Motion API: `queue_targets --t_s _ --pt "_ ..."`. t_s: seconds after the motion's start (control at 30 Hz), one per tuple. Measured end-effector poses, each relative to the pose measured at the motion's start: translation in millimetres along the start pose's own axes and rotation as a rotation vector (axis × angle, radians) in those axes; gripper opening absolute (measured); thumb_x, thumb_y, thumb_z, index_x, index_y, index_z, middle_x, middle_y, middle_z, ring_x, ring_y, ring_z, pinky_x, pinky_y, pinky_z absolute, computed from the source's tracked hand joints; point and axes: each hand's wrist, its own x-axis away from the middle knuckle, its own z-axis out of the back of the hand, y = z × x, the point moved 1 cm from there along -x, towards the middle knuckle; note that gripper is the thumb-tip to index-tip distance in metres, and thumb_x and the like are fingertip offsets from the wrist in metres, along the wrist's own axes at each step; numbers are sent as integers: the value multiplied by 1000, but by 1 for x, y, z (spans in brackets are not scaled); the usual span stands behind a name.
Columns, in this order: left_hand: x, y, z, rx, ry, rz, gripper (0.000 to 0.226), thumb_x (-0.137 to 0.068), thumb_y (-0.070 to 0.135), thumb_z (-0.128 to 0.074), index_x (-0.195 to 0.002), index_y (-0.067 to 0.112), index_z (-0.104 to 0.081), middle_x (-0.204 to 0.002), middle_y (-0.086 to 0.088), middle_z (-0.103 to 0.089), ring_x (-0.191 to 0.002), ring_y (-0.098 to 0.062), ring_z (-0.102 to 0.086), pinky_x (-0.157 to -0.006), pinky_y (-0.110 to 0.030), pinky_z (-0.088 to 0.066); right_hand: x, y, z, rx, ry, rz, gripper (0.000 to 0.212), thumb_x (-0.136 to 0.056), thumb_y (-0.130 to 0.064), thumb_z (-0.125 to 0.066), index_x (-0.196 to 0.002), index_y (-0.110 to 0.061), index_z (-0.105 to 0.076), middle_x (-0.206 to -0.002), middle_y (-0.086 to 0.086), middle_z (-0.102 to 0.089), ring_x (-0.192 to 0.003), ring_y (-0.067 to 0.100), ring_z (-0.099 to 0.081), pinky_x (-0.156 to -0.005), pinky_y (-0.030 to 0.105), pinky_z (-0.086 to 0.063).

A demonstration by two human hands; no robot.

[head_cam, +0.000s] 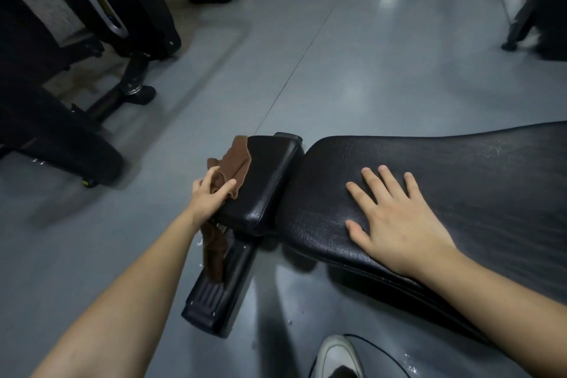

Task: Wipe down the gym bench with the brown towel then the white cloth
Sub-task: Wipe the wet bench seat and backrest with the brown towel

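Note:
A black padded gym bench runs from the centre to the right, with a smaller seat pad at its left end. My left hand grips the brown towel against the left edge of that small pad. Part of the towel lies on the pad and part hangs below my wrist beside the bench's foot. My right hand rests flat, fingers spread, on the large pad. No white cloth is in view.
The bench's black base foot sticks out toward me on the grey floor. Dark gym machines stand at the left and back, another frame at the top right. A white shoe shows at the bottom.

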Motion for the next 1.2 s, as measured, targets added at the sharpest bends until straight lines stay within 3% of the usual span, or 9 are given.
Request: queue_targets --t_s 0.23,0.3,0.4,0.5,0.67,0.87,0.97,1.07,1.2 --pt "53 -21 -30 174 218 -188 34 -99 33 -58 -133 35 -53 -156 14 -28 -145 -12 -29 -121 -36 -22 0 -1 3 0 -7 -5 78 -91 -63 -21 -150 -19 -46 -158 18 -38 -148 40 -29 -116 64 -24" --pt "71 -23 -43 167 224 -263 31 -98 40 -53 -129 43 -49 -155 21 -28 -145 -11 -29 -121 -37 -21 1 -1 3 2 -5 -3 78 -91 -63 -20 -151 -19 -45 -158 18 -38 -148 40 -28 -117 64 -23" --pt "81 -26 -49 15 204 -348 49 -90 58 -41 -137 45 -46 -157 26 -26 -147 -14 -25 -120 -40 -19 -1 0 1 -2 -2 -4 77 -91 -63 -22 -150 -18 -46 -157 18 -38 -147 41 -29 -116 64 -24" --pt "82 -20 -43 -182 160 -503 53 -91 57 -42 -144 51 -39 -157 26 -28 -145 -18 -25 -119 -38 -18 -1 1 0 1 -7 1 77 -91 -63 -21 -151 -19 -45 -158 18 -37 -148 40 -28 -116 64 -23" --pt "64 5 -40 -428 65 -690 56 -91 54 -45 -146 49 -39 -160 18 -29 -145 -26 -30 -119 -51 -24 -2 1 -1 3 -14 1 78 -91 -63 -19 -152 -19 -42 -159 18 -35 -149 40 -26 -117 63 -21" --pt "17 59 -56 -548 -133 -486 55 -99 54 -44 -149 57 -22 -166 18 -8 -150 -35 -19 -123 -51 -10 -2 1 0 0 -41 7 81 -91 -64 -13 -156 -21 -33 -163 16 -26 -152 38 -17 -119 62 -15" --pt "-6 74 -58 -444 -147 -405 51 -97 59 -39 -147 55 -30 -165 17 -13 -151 -30 -22 -122 -53 -9 -2 1 2 -18 -48 8 83 -89 -64 -8 -158 -22 -28 -166 15 -20 -153 37 -12 -120 62 -12" --pt "-6 83 -60 -246 -158 -340 46 -102 50 -43 -147 42 -41 -164 13 -23 -151 -20 -21 -124 -49 -6 -1 1 4 -21 -67 15 86 -86 -64 -1 -160 -24 -17 -168 13 -9 -154 36 -2 -121 60 -6" --pt "26 84 -60 -65 -268 -297 57 -98 54 -48 -152 40 -35 -161 11 -30 -152 -19 -17 -125 -46 -9 -1 2 5 -39 -71 9 88 -83 -64 3 -160 -24 -10 -168 12 -5 -154 34 2 -122 59 -3"
